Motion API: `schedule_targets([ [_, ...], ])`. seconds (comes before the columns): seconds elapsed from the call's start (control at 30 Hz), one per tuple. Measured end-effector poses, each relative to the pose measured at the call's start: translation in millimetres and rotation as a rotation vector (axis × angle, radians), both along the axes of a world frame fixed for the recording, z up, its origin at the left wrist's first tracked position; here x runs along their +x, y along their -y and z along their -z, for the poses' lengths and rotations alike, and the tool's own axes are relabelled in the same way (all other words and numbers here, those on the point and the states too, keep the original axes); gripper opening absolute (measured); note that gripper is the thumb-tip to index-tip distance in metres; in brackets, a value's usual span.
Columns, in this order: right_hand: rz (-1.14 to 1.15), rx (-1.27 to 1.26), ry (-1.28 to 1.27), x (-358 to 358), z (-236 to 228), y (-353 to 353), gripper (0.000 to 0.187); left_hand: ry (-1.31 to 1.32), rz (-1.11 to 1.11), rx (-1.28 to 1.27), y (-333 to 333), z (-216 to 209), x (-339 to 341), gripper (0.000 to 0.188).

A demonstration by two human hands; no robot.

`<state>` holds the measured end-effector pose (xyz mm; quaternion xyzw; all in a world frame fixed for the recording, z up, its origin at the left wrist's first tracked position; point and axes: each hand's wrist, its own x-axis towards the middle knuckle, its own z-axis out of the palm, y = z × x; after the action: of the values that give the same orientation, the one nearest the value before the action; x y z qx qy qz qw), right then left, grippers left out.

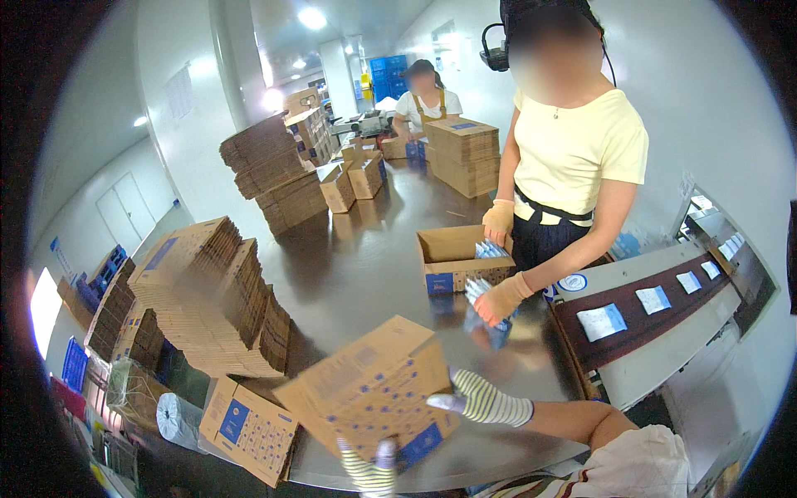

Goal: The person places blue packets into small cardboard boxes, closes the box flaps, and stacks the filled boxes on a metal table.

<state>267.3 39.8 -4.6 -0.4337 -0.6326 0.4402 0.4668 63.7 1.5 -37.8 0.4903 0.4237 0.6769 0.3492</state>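
A brown cardboard box point(357, 378) with a blue panel and small blue printed marks is tilted over the near part of the metal table. My left hand point(369, 471), in a striped glove, grips its lower edge, thumb and fingers apart on the cardboard. At the box's right side is my right hand point(481, 400), also in a striped glove, with its thumb on the near side and fingertips partly hidden behind the edge. Flattened cartons point(247, 427) lie at the table's left corner, close to my left hand.
Stacks of flattened cartons point(203, 290) line the left side. Across the metal table point(357, 274), a co-worker point(573, 158) holds white-and-blue packets point(490, 324) beside an open box point(452, 249). Packets ride a conveyor point(614, 349) at right. Another person point(427, 104) works farther back.
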Motion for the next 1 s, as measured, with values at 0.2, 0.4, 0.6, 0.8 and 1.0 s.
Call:
schedule_targets([
  [0.2,-0.126,0.403,0.737,-32.0,-45.8,-3.3,0.049,-0.072,0.263,-0.528,39.7,91.2,12.7,0.05],
  [0.4,-0.396,0.485,0.899,-78.3,-7.4,-8.7,0.043,-0.172,0.377,-0.708,42.9,120.0,6.6,0.051],
  [0.6,-0.541,0.543,0.924,-109.6,24.6,-15.0,0.042,-0.27,0.344,-0.857,49.9,111.9,-36.9,0.057],
  [0.8,-0.569,0.673,0.962,-106.3,37.4,6.9,0.03,-0.494,0.24,-1.145,62.9,72.1,-117.9,0.063],
  [1.0,-0.534,0.829,0.983,-96.8,55.9,4.9,0.033,-1.301,0.08,-0.348,54.9,-23.9,-151.0,0.075],
])
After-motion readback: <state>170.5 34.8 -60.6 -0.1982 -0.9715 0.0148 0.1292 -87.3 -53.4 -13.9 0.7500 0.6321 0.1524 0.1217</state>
